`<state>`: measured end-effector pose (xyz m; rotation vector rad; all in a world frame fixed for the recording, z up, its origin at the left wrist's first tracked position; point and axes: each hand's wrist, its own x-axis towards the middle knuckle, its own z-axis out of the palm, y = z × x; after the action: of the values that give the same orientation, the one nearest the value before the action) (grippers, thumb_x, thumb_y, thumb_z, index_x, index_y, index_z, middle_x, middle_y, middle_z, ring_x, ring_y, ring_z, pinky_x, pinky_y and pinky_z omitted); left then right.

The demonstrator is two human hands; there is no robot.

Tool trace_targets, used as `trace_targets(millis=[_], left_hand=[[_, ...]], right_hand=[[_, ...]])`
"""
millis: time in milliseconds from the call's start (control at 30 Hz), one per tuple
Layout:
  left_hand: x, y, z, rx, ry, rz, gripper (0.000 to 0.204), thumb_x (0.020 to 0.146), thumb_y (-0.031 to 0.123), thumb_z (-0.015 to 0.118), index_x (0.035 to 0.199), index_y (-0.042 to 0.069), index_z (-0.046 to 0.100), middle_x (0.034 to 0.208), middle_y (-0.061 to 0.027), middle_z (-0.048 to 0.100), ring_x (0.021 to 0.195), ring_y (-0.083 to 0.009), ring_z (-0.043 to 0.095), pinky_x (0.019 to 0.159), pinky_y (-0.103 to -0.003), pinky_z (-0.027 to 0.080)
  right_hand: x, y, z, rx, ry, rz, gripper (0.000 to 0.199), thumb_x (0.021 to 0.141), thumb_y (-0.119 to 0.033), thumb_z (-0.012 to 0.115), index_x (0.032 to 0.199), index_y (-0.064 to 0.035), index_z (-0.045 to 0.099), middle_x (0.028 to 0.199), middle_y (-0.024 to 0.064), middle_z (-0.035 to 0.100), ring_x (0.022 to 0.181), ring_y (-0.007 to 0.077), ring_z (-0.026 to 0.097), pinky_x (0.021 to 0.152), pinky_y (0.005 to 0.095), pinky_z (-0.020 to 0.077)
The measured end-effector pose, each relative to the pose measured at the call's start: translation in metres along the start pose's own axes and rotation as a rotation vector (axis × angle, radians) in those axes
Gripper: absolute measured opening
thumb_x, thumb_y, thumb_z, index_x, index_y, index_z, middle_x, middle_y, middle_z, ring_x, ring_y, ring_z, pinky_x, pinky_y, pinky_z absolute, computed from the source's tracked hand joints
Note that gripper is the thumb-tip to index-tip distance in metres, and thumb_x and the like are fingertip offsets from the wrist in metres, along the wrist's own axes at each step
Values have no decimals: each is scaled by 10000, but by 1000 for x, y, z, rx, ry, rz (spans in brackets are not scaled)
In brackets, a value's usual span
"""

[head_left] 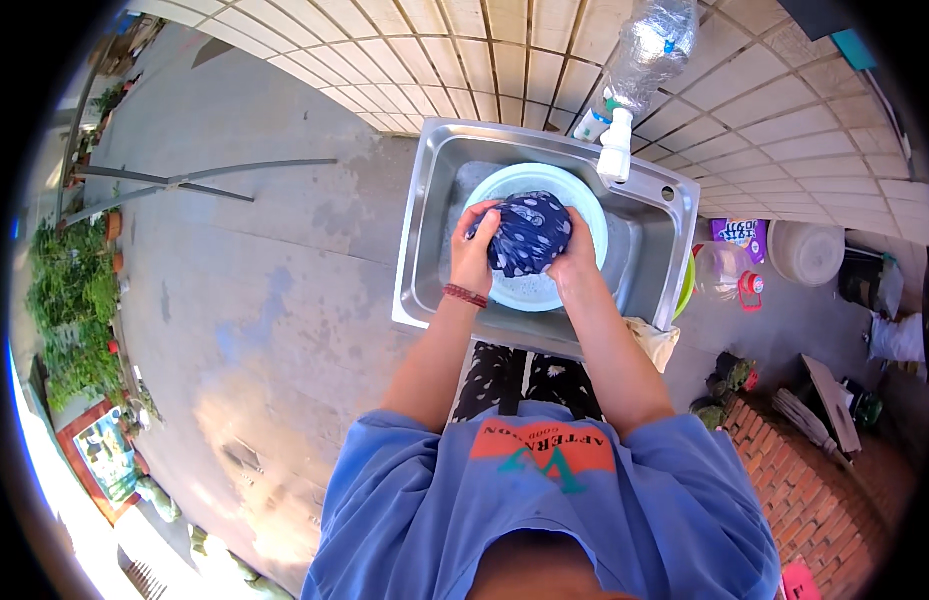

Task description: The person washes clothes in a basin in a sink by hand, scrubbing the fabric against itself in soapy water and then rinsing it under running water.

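Observation:
Between my two hands is a bunched-up dark blue cloth (530, 235) with a white pattern, pressed into a round ball. My left hand (472, 248) grips its left side, thumb on top. My right hand (577, 246) is closed around the right side, its fingertips partly hidden. The ball is held over a pale blue round basin (520, 292) with some suds or water showing near its lower edge. That basin stands inside a stainless steel sink (410, 270).
A white tap (616, 148) with a foil-wrapped pipe (653, 60) rises at the sink's back right, against a tiled wall (465, 50). A light cloth (657, 343) hangs at the sink's near right corner. A clear plastic jug (723, 272) and a tub (805, 250) stand on the right.

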<state>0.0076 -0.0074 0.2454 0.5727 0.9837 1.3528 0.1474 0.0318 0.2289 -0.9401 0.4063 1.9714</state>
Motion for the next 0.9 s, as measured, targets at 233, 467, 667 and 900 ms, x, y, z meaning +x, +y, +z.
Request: trace_targets(millis=[233, 467, 667, 900], left_hand=[[5, 21, 18, -403, 214, -515, 554, 902, 529, 529, 1159, 40, 571, 1100, -111, 647, 948, -226, 656, 844, -383, 533], [21, 76, 38, -446, -127, -807, 313, 954, 357, 496, 1064, 84, 600, 992, -75, 670, 862, -186, 675, 789, -368, 557], [25, 106, 54, -244, -331, -874, 229, 936, 278, 465, 913, 95, 600, 880, -70, 648, 785, -165, 642, 734, -366, 538], [33, 117, 72, 221, -580, -854, 200, 928, 250, 558, 826, 80, 581, 799, -18, 612, 737, -102, 584, 691, -268, 471]], right_hand=[[-49, 6, 54, -634, 119, -964, 166, 770, -93, 721, 758, 15, 595, 716, 35, 615, 637, 110, 531, 570, 275, 432], [-98, -16, 110, -1444, -346, -1594, 183, 637, -33, 742, 670, -22, 562, 631, 79, 529, 542, 229, 517, 521, 281, 424], [-136, -20, 151, -1872, -872, -1726, 273, 472, -139, 718, 651, -96, 516, 704, 39, 489, 598, 194, 523, 474, 300, 414], [-152, 4, 160, -2013, -1394, -1711, 156, 558, -179, 663, 658, -98, 575, 673, 15, 438, 650, 173, 453, 506, 307, 363]])
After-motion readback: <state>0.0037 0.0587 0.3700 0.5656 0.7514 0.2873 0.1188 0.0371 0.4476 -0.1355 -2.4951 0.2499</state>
